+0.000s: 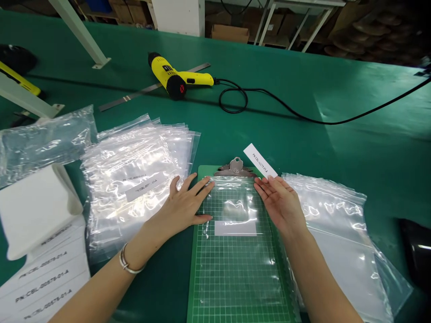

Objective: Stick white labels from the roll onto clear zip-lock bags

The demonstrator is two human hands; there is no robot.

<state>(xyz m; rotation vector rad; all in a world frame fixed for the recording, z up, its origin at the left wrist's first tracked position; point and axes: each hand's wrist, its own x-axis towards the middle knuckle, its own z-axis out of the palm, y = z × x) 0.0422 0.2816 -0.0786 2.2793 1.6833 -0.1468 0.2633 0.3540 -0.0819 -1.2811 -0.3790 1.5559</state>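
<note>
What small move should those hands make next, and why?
Probably the right hand should lay the printed label onto the blank white patch on the bag. The left hand is already pressing that bag against the clipboard, and the stacked bags nearby carry similar labels.

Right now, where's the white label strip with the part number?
In the head view, the white label strip is upper centre, its lower end at the fingertips of the right hand, just right of the clipboard's metal clip.

glossy clr plastic bag (235,193), matt wht paper label (260,160), dull metal clip (235,168)
</note>
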